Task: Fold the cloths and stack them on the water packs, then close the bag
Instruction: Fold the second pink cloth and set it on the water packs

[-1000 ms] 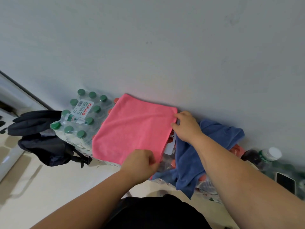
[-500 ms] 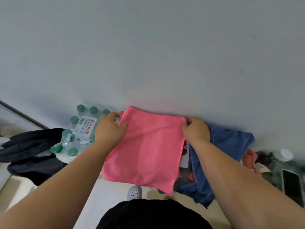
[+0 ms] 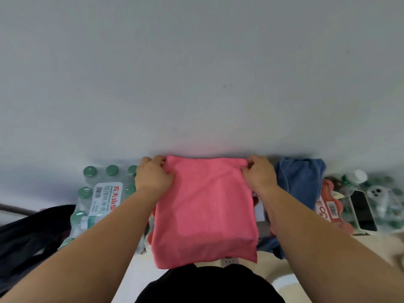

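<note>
A pink cloth (image 3: 205, 211) hangs flat in front of me, covering the middle water pack. My left hand (image 3: 153, 176) pinches its top left corner and my right hand (image 3: 259, 174) pinches its top right corner, both against the wall. A pack of green-capped water bottles (image 3: 102, 193) stands to the left. A crumpled blue cloth (image 3: 301, 182) lies on a red-labelled pack (image 3: 330, 206) to the right. A black bag (image 3: 28, 237) sits at the far left.
A grey wall (image 3: 196, 73) rises right behind the packs. A dark phone (image 3: 363, 213) lies on more green-capped bottles (image 3: 389, 193) at the far right. Pale floor (image 3: 284, 272) shows below, with my white shoe (image 3: 229, 261) under the cloth's lower edge.
My left hand went from the cloth's lower edge up to its top left corner. Both hands now hold the top corners level, and the cloth hangs straight down.
</note>
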